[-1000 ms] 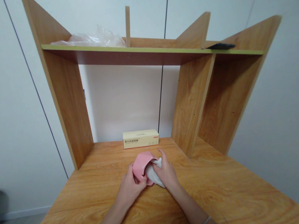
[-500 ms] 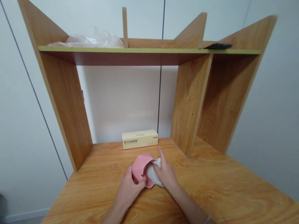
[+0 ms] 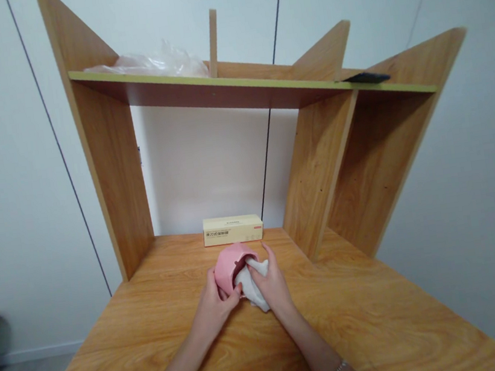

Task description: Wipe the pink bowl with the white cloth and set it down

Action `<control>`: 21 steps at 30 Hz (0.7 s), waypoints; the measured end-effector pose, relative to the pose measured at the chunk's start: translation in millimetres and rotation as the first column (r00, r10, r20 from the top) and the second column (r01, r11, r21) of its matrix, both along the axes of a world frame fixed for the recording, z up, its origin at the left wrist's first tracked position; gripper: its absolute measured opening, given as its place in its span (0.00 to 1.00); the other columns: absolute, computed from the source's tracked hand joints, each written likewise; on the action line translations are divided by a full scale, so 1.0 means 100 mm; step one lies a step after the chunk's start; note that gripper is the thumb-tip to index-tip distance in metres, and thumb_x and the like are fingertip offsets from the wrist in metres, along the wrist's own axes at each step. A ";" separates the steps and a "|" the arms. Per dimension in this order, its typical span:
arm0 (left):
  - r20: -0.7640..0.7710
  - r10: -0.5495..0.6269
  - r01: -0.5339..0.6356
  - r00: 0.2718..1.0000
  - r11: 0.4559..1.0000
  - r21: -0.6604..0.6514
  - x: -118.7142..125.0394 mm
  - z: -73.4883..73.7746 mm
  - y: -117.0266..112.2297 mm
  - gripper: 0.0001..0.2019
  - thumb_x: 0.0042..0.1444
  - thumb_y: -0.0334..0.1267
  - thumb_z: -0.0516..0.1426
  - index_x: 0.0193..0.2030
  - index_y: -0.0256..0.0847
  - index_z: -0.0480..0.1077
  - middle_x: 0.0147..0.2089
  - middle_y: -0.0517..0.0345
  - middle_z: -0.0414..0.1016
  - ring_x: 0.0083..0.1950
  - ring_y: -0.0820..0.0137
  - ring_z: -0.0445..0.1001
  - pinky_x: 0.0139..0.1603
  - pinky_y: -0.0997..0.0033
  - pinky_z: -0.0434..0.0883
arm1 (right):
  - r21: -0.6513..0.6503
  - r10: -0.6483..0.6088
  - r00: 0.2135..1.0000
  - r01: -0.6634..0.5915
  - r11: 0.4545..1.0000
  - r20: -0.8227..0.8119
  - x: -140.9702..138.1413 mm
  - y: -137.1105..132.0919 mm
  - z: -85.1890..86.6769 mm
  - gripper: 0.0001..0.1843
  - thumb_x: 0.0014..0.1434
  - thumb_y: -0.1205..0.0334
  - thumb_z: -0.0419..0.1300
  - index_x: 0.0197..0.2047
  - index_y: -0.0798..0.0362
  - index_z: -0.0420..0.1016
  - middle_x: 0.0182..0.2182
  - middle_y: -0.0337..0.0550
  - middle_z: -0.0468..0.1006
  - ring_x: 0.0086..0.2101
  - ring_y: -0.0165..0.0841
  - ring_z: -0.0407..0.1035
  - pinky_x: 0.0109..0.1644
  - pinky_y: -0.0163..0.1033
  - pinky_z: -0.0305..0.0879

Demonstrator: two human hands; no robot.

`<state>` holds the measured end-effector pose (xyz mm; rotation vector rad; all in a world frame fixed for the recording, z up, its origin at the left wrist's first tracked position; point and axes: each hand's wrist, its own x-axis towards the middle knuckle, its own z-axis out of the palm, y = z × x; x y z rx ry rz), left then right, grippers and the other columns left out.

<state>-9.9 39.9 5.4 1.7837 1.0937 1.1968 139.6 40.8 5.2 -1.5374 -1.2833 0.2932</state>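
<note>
A pink bowl point(image 3: 228, 265) is tipped on its side above the wooden desk point(image 3: 361, 322), near the middle. My left hand point(image 3: 213, 308) grips its left rim, fingers wrapped round it. My right hand point(image 3: 273, 284) presses a white cloth point(image 3: 250, 285) into the bowl's opening, fingers closed on the cloth.
A long beige box point(image 3: 232, 229) lies at the back of the desk, just behind the bowl. Wooden shelf uprights point(image 3: 119, 184) stand left and right. A crumpled clear plastic bag point(image 3: 154, 64) and a dark flat object point(image 3: 366, 77) rest on the top shelf.
Both hands have shifted slightly away from me with the bowl and cloth. The bowl has turned so more of its outer side shows.
</note>
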 end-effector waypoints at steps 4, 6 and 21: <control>-0.043 -0.001 0.000 0.999 1.000 -0.015 -0.04 0.01 0.01 0.21 0.47 0.43 0.55 0.47 0.36 0.58 0.31 0.58 0.70 0.29 0.71 0.68 0.29 0.72 0.65 | -0.006 -0.033 0.982 0.034 0.999 0.187 0.07 -0.05 0.06 0.31 0.52 0.58 0.53 0.59 0.52 0.53 0.29 0.41 0.75 0.29 0.35 0.70 0.31 0.34 0.61; -0.083 0.014 -0.017 0.996 1.000 -0.025 -0.05 0.01 0.00 0.22 0.46 0.41 0.56 0.47 0.36 0.58 0.31 0.58 0.71 0.28 0.70 0.69 0.29 0.71 0.66 | -0.014 -0.045 0.965 0.051 0.999 0.259 0.10 -0.04 0.06 0.32 0.52 0.57 0.54 0.60 0.51 0.52 0.31 0.42 0.76 0.30 0.36 0.70 0.31 0.35 0.61; 0.001 -0.039 0.039 0.999 0.999 -0.019 -0.06 0.03 -0.01 0.35 0.48 0.47 0.56 0.60 0.36 0.49 0.41 0.50 0.72 0.37 0.65 0.72 0.37 0.67 0.68 | 0.008 0.031 1.000 -0.031 0.999 -0.002 0.07 0.04 -0.15 0.30 0.54 0.62 0.48 0.61 0.54 0.49 0.39 0.47 0.74 0.38 0.35 0.70 0.39 0.36 0.64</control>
